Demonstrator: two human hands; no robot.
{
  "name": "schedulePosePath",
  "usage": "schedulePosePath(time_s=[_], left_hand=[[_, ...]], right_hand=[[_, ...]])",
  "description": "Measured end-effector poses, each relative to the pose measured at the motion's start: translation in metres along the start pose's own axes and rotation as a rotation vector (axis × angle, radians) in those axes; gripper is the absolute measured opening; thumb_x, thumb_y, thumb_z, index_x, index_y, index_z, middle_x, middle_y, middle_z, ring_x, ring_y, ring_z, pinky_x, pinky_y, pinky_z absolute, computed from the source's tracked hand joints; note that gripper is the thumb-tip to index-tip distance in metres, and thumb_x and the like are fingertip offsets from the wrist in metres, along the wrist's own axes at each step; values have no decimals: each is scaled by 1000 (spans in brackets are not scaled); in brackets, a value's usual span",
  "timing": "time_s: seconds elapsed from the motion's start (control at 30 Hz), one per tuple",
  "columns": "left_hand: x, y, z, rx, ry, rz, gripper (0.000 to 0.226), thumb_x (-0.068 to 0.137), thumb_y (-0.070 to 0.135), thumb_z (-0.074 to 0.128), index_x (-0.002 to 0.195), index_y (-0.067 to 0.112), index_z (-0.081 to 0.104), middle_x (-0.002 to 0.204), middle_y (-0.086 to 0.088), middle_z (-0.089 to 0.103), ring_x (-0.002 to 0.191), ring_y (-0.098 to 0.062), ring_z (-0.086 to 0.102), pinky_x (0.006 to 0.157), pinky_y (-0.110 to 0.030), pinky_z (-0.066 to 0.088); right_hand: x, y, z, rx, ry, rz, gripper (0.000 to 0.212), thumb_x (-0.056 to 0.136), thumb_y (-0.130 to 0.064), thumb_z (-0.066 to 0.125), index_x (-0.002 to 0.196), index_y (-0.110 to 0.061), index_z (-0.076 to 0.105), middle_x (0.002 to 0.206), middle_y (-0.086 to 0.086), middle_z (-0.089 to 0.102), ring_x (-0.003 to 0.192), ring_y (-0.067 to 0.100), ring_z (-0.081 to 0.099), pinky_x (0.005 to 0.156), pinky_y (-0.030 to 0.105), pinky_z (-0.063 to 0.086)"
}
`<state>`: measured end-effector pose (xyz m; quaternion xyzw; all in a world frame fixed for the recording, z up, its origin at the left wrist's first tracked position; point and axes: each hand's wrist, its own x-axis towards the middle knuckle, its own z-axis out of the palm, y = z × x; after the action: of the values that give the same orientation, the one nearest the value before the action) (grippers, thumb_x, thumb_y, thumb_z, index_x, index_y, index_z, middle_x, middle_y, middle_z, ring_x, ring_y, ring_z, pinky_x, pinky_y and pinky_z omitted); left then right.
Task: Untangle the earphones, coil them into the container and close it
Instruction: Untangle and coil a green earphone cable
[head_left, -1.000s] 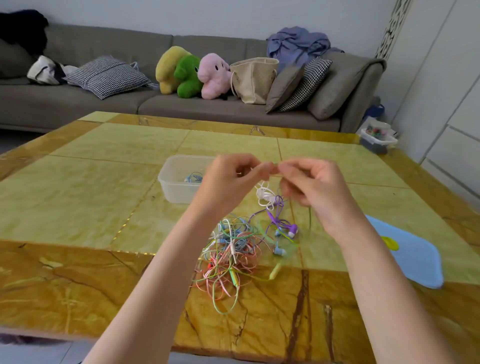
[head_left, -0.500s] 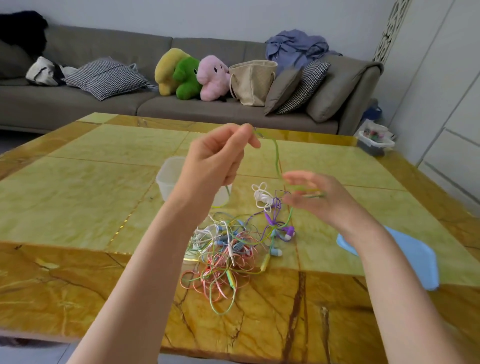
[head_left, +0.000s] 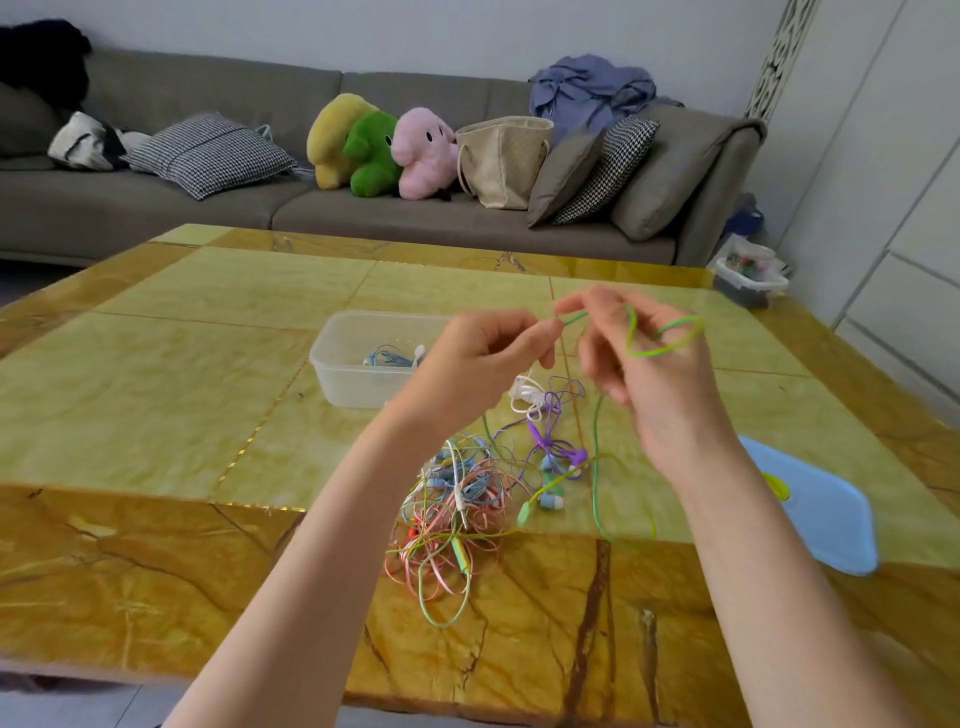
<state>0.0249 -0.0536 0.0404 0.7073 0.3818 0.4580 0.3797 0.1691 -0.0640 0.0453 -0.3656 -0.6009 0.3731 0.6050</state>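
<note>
Hands raised above the middle of the desk (head_left: 156, 364) work a single green earphone cord (head_left: 597, 452): the left hand (head_left: 478, 364) pinches one end of it between thumb and forefinger, while the right hand (head_left: 654, 374) has a loop of the same cord wound round its curled fingers, the rest trailing down toward the near edge. By the look of it, the coiling of this set has only begun. One pale blue set (head_left: 387, 357) already lies inside the clear container (head_left: 337, 384), which stands open just beyond the hands, toward the far side of the desk. Most of the job appears to remain: a knotted pile of earphones (head_left: 452, 514) in pink, green, blue and white sprawls near the front edge, and purple earphones (head_left: 556, 441) and a white set (head_left: 527, 396) lie loosely beside it, nearer the container. The blue lid (head_left: 826, 519) rests flat by the right edge, well apart from the container, so closing is some way off. The hanging green cord runs down just beside the pile and may snag on it as it is wound. Behind the desk, a grey sofa (head_left: 130, 218) carries cushions, plush toys (head_left: 374, 145) and a bag (head_left: 501, 161).
</note>
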Motion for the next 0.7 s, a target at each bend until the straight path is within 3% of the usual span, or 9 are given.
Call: schedulePosePath(time_s=[0.1,0.17,0.33,0.4,0.47,0.53,0.63,0.7], left_hand=[[-2,-6,-3,-53,-68,-93,34,97,21,45,64,16,52,44,13,31,38,-3,23,39,-15,21],[-4,-9,-8,-87,-97,-136,33,97,20,43,66,14,52,42,14,30,39,-2,22,39,-12,21],[-7,-6,-21,-346,-36,-175,29,97,21,42,71,14,51,52,10,23,42,-3,18,37,-12,17],[-6,-4,-22,-473,-7,-204,29,98,21,40,71,15,49,54,7,22,42,-3,17,36,-12,15],[-5,-4,-19,-516,-33,-240,29,99,20,38,72,14,48,52,7,28,41,-3,20,35,-12,17],[-5,-5,-17,-568,-70,-283,27,100,16,36,78,11,50,51,6,37,41,-4,29,36,-13,28],[-5,-7,-18,-683,-96,-310,26,98,5,33,90,3,59,59,1,54,47,-6,49,49,-19,50],[-5,-8,-20,-747,-105,-338,29,94,-4,32,91,2,60,67,-2,62,54,-7,56,58,-21,55]], right_hand=[[3,-1,-13,180,226,29,22,98,-15,44,87,-10,63,64,-2,69,42,5,41,40,14,27],[4,1,-23,264,310,0,20,98,-15,44,94,-12,63,81,-4,74,58,4,52,50,14,37],[7,9,-36,82,342,-106,21,98,-15,45,113,-16,60,98,-18,71,100,-3,59,79,17,39],[6,12,-34,-42,209,-73,28,94,-4,48,120,-12,58,104,-17,69,104,-7,57,86,15,40],[3,13,-30,-206,-72,47,44,87,10,48,124,-13,55,112,-13,65,108,-11,53,91,15,39],[-3,13,-29,-299,-407,221,58,85,10,54,133,-21,45,127,-17,56,119,-16,42,98,16,38],[-11,15,-27,-351,-775,384,91,72,-25,78,143,-37,23,147,-27,27,135,-11,22,110,21,29],[-9,17,-24,-223,-772,408,100,56,-46,82,142,-33,32,146,-21,35,135,-5,29,109,20,30]])
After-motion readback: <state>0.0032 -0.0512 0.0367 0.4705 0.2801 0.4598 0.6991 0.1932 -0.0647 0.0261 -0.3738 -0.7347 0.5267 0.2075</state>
